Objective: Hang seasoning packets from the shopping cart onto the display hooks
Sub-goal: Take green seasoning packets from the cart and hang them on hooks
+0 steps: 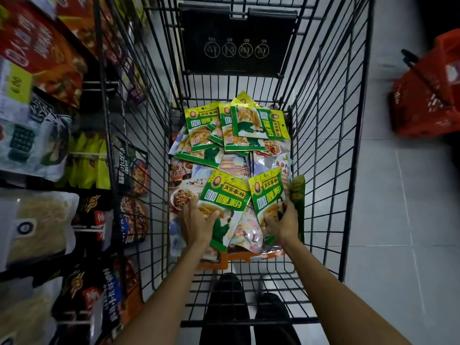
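Green and yellow foil fills my view. My left hand (196,221) grips the lower corner of one seasoning packet (224,195), thumb laid across its face. My right hand (283,222) has its fingers curled round the bottom of a second packet (267,192) of the same kind. Both packets are in the near half of the shopping cart (323,145), over a loose layer of other sachets (236,165) printed with food pictures. Just beside the right hand, a narrow green pouch (298,195) stands on edge against the cart's wire wall. At the far end lies a heap of matching green packets (239,128), overlapping one another, below a folded black plastic seat flap (236,43). Left of the cart, display hooks (86,154) carry hanging bags of sauces and noodles, close against the wire. The floor (398,195) is pale grey tile, and an orange-red basket (428,95) sits on it, well apart to the right. Through the cart's bottom grid I see dark shoes (226,290).
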Action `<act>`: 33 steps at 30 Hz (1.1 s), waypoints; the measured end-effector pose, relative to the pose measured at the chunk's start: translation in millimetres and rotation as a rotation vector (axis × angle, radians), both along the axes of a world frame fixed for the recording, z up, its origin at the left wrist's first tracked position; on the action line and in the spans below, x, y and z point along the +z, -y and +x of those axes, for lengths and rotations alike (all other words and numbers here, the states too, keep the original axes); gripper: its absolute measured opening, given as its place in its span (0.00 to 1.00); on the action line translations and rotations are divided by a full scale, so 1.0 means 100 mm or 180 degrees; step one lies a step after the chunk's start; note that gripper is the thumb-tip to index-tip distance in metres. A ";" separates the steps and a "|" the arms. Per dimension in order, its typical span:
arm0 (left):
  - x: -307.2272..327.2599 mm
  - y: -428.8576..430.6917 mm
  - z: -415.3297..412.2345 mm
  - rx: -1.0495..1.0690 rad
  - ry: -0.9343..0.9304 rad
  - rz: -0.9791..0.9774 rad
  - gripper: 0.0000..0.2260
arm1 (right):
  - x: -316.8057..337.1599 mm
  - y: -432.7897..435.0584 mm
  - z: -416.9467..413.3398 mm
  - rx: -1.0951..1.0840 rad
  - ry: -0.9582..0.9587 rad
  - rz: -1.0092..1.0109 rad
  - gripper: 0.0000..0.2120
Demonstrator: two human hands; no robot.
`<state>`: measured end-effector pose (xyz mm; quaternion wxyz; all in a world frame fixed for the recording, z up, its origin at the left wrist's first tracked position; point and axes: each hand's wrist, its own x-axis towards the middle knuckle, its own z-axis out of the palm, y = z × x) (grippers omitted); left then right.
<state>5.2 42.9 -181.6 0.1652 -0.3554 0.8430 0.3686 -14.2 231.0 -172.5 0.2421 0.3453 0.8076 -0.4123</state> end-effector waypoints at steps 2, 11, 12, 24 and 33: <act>0.02 0.04 0.00 0.0160 0.0006 -0.0040 0.29 | 0.00 -0.02 -0.04 0.0197 0.0130 0.0106 0.33; 0.06 0.21 -0.03 0.0313 0.0139 0.0191 0.18 | -0.04 0.08 -0.06 0.0423 0.0398 0.0374 0.42; 0.07 0.22 -0.03 0.0318 0.0150 0.0218 0.17 | -0.03 0.08 -0.05 0.0393 0.0388 0.0344 0.43; 0.16 0.37 -0.06 0.0316 0.0316 0.0940 0.27 | 0.10 0.15 -0.09 -0.0025 0.0243 0.0490 0.26; 0.35 0.32 -0.04 0.0515 0.0221 0.1561 0.21 | 0.43 0.14 -0.04 -0.0020 -0.0161 -0.0250 0.20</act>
